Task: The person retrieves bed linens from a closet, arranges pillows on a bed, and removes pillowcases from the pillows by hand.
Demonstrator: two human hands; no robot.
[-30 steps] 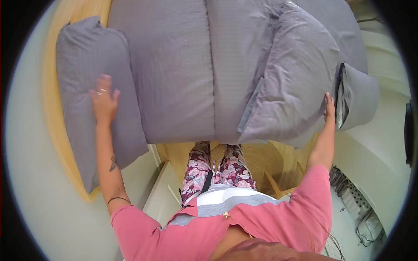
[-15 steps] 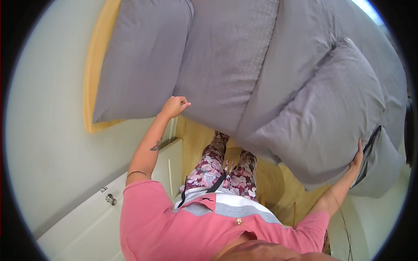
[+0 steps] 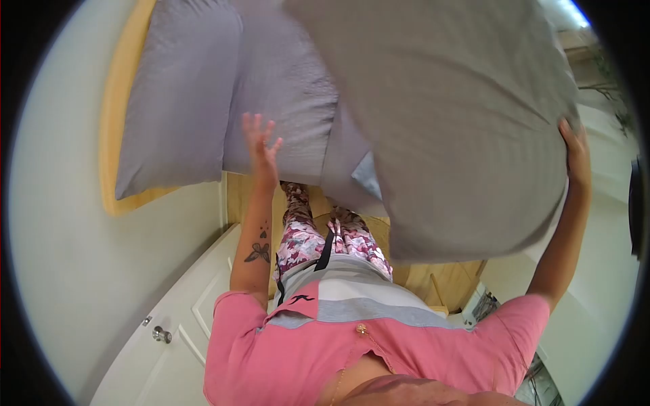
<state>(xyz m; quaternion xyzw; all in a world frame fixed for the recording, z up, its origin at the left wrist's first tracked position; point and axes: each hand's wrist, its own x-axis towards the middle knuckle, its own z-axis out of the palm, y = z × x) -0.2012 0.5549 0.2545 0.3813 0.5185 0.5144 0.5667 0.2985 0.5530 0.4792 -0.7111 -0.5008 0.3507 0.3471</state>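
Observation:
A large grey pillow is lifted up in front of me, covering much of the bed's right part. My right hand grips its right edge, with some of the fingers hidden. My left hand is raised over the near side of the bed, slightly blurred, its fingers spread and nothing in it. Beyond that hand lies the grey bed sheet. Another grey pillow rests at the head end, against the wooden headboard. A small light-blue patch of cloth peeks out beside the lifted pillow.
A white door with a metal knob stands at my lower left, close to the pale wall. Wooden flooring shows below the bed. At the far right are a pale surface and plant-like twigs.
My right hand has raised the grey pillow off the bed, up and toward the left. The left hand has opened from a loosely closed shape and moved up and slightly left.

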